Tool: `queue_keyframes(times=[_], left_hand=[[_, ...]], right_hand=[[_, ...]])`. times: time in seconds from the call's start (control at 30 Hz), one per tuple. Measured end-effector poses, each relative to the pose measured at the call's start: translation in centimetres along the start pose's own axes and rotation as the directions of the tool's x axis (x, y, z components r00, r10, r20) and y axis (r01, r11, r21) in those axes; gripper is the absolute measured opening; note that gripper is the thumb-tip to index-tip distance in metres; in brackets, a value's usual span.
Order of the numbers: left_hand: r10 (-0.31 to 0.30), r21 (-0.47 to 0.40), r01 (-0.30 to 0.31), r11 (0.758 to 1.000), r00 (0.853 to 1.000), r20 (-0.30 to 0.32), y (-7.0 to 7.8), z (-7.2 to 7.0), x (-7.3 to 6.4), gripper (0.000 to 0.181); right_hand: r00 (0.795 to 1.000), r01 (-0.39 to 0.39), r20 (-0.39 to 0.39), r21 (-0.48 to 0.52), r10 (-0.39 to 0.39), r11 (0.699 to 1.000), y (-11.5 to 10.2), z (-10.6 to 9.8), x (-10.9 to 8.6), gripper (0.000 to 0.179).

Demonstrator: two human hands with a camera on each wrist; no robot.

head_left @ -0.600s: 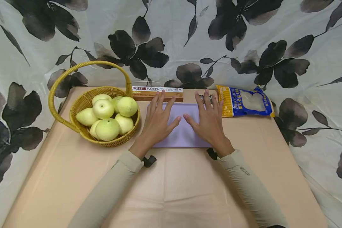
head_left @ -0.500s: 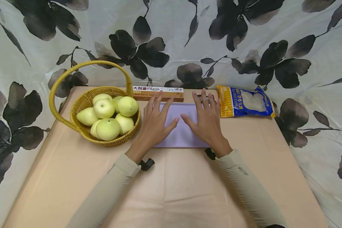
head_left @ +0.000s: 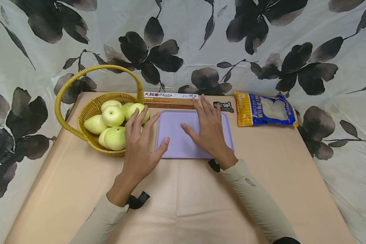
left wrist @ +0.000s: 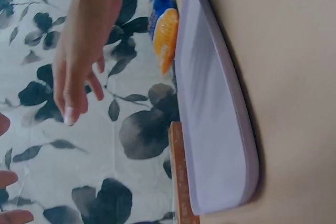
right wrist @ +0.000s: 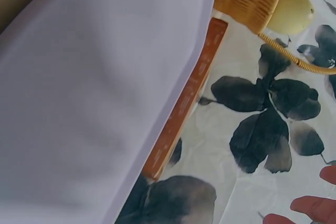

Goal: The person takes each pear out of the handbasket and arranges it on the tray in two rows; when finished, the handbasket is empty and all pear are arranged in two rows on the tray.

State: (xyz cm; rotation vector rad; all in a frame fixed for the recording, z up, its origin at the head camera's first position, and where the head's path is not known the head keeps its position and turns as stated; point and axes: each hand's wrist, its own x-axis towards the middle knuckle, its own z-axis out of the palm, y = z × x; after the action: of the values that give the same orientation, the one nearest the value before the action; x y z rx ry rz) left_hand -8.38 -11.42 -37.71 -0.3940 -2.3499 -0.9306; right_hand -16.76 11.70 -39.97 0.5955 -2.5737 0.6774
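In the head view my left hand [head_left: 140, 152] is spread, its fingers overlapping the right rim of a wicker basket [head_left: 88, 137] filled with several yellow-green fruits [head_left: 113, 116]. My right hand [head_left: 208, 130] hovers over a light purple tray [head_left: 174, 135], fingers apart and holding nothing. The left wrist view shows the tray [left wrist: 215, 108] lying on the table, with the right hand [left wrist: 84, 56] raised above it. In the right wrist view, a few fingertips [right wrist: 315, 208] show at the lower right, away from the tray [right wrist: 100, 98].
Behind the tray lies a long pasta box [head_left: 170, 101]. A small black packet [head_left: 224, 106] sits at its right, and a blue and yellow bag [head_left: 265, 110] lies farther right. The basket's tall handle [head_left: 59, 98] arches up at the left. A floral cloth [head_left: 201, 34] hangs behind the table.
My left hand has moved left from over the tray to the basket's edge. My right hand has shifted slightly left, so the black packet shows more. Both hands stay spread.
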Motion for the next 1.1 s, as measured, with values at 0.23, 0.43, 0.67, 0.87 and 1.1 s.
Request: queue_keyframes(times=[0.23, 0.43, 0.67, 0.87, 1.1], left_hand=[[-0.085, -0.055, 0.074, 0.996, 0.974, -0.212, -0.8, -3.5, -2.2, 0.062], [-0.271, -0.093, 0.255, 0.962, 0.916, -0.294, -2.5, -5.8, -4.4, 0.065], [-0.418, -0.157, 0.387, 0.909, 0.847, -0.328, -4.2, -7.4, -6.4, 0.067], [-0.554, -0.246, 0.5, 0.831, 0.79, -0.264, -6.1, -7.9, -7.4, 0.062], [-0.7, -0.441, 0.603, 0.665, 0.708, -0.089, -7.8, -8.0, -7.8, 0.062]], right_hand=[[1.0, 0.014, 0.009, 0.051, -0.015, 0.999, -1.2, 0.8, 0.4, 0.088], [1.0, 0.017, 0.025, 0.085, -0.019, 0.996, -2.2, 1.4, 0.8, 0.086], [0.999, 0.029, 0.037, 0.125, -0.034, 0.992, -3.1, 1.8, 1.1, 0.083], [0.997, 0.062, 0.025, 0.157, -0.066, 0.986, -4.0, 2.3, 1.5, 0.08], [0.991, 0.111, 0.057, 0.198, -0.124, 0.974, -6.0, 3.2, 2.4, 0.077]])
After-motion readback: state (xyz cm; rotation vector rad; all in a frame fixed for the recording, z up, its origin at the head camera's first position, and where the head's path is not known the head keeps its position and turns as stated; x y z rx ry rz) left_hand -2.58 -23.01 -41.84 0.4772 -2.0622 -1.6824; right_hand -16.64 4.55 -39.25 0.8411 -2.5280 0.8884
